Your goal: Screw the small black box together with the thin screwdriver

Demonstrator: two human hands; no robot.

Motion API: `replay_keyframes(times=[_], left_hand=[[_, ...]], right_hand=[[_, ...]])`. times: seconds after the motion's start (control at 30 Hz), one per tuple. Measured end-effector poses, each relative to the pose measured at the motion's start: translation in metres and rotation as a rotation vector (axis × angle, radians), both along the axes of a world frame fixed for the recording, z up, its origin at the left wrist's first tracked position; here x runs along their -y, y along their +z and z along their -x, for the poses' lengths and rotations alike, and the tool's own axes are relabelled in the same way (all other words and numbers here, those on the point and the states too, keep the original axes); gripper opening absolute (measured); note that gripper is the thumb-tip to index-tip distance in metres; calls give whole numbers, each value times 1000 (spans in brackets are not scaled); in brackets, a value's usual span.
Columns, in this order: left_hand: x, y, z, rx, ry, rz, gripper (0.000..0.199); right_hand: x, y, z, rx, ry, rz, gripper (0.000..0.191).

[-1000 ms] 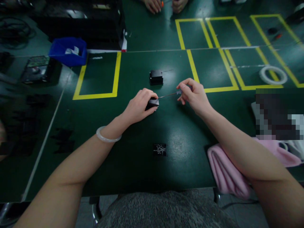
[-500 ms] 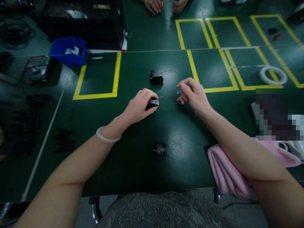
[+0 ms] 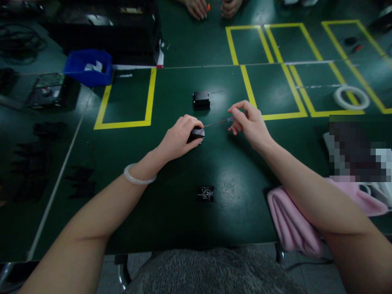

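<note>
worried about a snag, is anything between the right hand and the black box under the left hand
Nothing visible but the screwdriver, whose thin shaft runs from the right hand toward the black box. The left hand covers part of that box; the second box sits farther off, outside that line.

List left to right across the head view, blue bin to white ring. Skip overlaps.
Blue bin → bracelet → left hand → screwdriver → right hand → white ring.
</note>
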State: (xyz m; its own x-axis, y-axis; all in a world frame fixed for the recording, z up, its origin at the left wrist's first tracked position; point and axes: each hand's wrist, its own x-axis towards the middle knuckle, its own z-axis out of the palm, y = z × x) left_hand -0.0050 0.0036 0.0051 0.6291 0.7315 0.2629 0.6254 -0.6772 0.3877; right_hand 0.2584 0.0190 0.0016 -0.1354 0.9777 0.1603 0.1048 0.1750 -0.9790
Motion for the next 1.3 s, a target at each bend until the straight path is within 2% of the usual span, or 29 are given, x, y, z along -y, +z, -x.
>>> replay_keyframes(times=[0.23,0.53,0.67,0.97,1.1,1.3], left_hand=[[0,0,1,0,1,8,27],[0,1,0,-3,1,6,28],[1,0,1,-4,1,3,27],[0,-2,1,5,-9,-18,27],[-1,-2,1,4,-13,-28,27],[0,-1,1,1,-8,-20,27]], right_hand=[[0,2,-1,15,20,-22,16],[0,1,-1,-17,10,13,17],[1,2,0,-10,13,-5,10],[-1,1,-1,-17,16,21,22],[0,1,-1,-20,19,-13,17],[0,0,-1,-26,24,-7,21]])
